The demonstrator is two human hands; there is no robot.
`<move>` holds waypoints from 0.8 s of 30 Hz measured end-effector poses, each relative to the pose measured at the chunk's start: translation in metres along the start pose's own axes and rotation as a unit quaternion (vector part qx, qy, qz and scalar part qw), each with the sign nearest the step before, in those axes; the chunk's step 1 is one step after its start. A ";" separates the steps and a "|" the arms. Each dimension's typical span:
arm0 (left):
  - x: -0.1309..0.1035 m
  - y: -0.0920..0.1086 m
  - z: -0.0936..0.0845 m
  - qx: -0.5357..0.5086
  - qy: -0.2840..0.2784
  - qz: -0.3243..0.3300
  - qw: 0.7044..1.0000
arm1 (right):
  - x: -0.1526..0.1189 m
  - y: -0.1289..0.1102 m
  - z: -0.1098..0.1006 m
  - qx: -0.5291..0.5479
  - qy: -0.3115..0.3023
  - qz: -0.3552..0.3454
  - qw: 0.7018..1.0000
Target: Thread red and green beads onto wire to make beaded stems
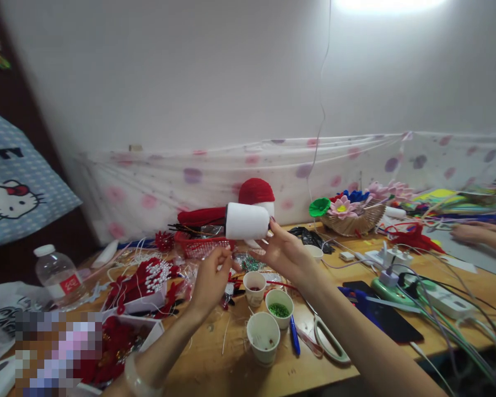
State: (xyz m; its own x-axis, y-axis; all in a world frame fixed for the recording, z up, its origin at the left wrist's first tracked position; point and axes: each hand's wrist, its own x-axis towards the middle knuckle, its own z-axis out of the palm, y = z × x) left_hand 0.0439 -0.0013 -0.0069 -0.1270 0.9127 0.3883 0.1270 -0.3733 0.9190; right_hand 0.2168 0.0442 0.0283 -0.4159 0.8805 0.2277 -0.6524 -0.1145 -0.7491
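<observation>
Above the table, a white cylinder-shaped piece with a dark rim at its left end lies on its side in the air. My right hand grips it by its rounded right end, thumb and fingers around it. Just below and to the left, my left hand has its fingertips pinched together; whether something thin is between them I cannot make out. Under the hands stand several paper cups, one with dark bits, one with green beads and a nearer one with a few specks.
A red basket and red-topped ball stand behind. Left are a water bottle and a box of red pieces. Right are scissors, a phone, power strips, a flower basket and another person's hand.
</observation>
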 end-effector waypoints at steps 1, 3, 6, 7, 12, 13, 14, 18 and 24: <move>-0.005 0.002 0.000 0.010 -0.018 -0.002 1.000 | 0.000 -0.001 0.001 0.000 0.005 -0.012 1.000; -0.015 0.008 0.000 0.020 -0.054 -0.016 0.998 | -0.001 -0.003 0.002 0.001 0.018 -0.037 0.999; -0.025 0.016 -0.007 0.022 -0.101 -0.048 0.993 | -0.001 -0.010 -0.002 0.004 0.046 -0.064 0.997; -0.027 0.019 -0.012 0.017 -0.112 -0.052 0.992 | -0.001 -0.013 -0.004 0.005 0.054 -0.066 0.996; -0.030 0.027 -0.033 -0.047 -0.165 -0.067 0.983 | 0.004 -0.019 -0.022 0.011 0.081 -0.035 0.996; -0.031 0.029 -0.035 -0.049 -0.185 -0.068 0.979 | 0.006 -0.020 -0.026 0.012 0.085 -0.030 0.996; -0.032 0.032 -0.036 -0.042 -0.204 -0.065 0.976 | 0.008 -0.021 -0.030 0.011 0.087 -0.028 0.996; -0.038 0.040 -0.041 0.077 -0.215 -0.025 0.973 | 0.015 -0.030 -0.045 -0.005 0.076 -0.027 0.997; -0.026 0.024 -0.069 0.404 0.073 0.140 0.901 | 0.016 -0.048 -0.066 -0.044 0.033 -0.047 0.997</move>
State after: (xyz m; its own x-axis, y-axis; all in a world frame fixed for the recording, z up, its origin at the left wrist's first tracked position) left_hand -0.0181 -0.0452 0.0097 -0.0993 0.7487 0.6554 0.8409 -0.2890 0.4576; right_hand 0.2833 0.0944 0.0264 -0.3100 0.9143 0.2606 -0.6278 0.0090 -0.7783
